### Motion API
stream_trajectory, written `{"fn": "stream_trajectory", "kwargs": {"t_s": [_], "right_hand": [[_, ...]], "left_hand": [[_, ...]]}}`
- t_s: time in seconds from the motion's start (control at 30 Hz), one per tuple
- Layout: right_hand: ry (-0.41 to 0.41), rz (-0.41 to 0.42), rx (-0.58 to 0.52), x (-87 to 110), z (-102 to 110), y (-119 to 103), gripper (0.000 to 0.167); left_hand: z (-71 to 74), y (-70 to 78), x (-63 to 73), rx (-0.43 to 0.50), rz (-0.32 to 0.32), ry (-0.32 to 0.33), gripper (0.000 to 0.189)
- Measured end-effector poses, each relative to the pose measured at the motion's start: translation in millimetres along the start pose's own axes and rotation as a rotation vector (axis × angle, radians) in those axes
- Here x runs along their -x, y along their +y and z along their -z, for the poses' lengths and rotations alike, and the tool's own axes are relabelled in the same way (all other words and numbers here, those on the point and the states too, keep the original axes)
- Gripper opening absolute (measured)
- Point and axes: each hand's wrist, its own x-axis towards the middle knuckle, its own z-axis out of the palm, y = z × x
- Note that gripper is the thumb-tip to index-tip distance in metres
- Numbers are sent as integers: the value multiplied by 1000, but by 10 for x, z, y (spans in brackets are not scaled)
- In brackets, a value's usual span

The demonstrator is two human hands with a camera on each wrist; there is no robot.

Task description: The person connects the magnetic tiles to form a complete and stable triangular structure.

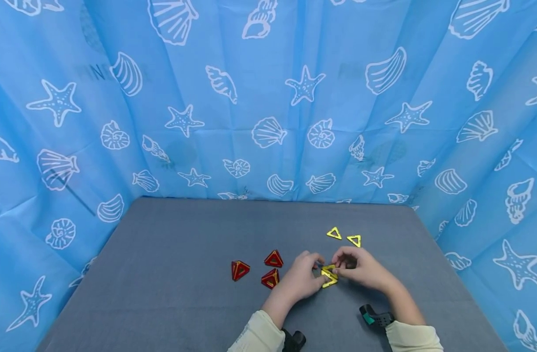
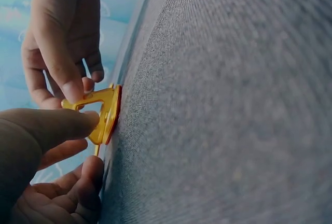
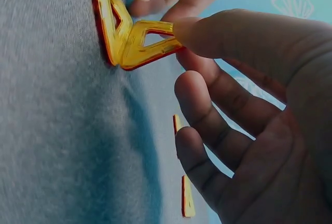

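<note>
Near the right front of the table, both hands work on yellow see-through triangle tiles. My right hand (image 1: pixel 362 269) pinches one tilted triangle tile (image 3: pixel 135 53) between thumb and fingertip, its other fingers loosely bent. That tile meets a second yellow triangle tile (image 3: pixel 106 22) lying on the cloth, edge against edge. From the left, my left hand (image 1: pixel 299 276) holds the joined tiles with its thumb (image 2: pixel 78 123) against them and its fingers curled around the far side. A thin piece sticks out beyond the tiles in the left wrist view, partly hidden by the fingers.
Two loose yellow triangles, one (image 1: pixel 334 233) left of the other (image 1: pixel 354 240), lie beyond the right hand. Three small red pyramids, at the left (image 1: pixel 240 270), back (image 1: pixel 273 258) and front (image 1: pixel 270 278), stand left of the left hand. A blue shell-print curtain (image 1: pixel 268 112) surrounds the grey table (image 1: pixel 171 293).
</note>
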Motion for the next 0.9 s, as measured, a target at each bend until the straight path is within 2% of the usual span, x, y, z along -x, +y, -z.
{"fn": "stream_trajectory", "kwargs": {"t_s": [0.33, 0.7, 0.9], "right_hand": [[-24, -1, 20, -42, -73, -15, 10], [-35, 10, 9, 7, 17, -44, 10], [46, 18, 89, -7, 196, -43, 15]], "left_hand": [[18, -42, -13, -2, -91, 11, 18], [20, -52, -17, 28, -86, -13, 6], [29, -57, -16, 53, -79, -7, 6]]}}
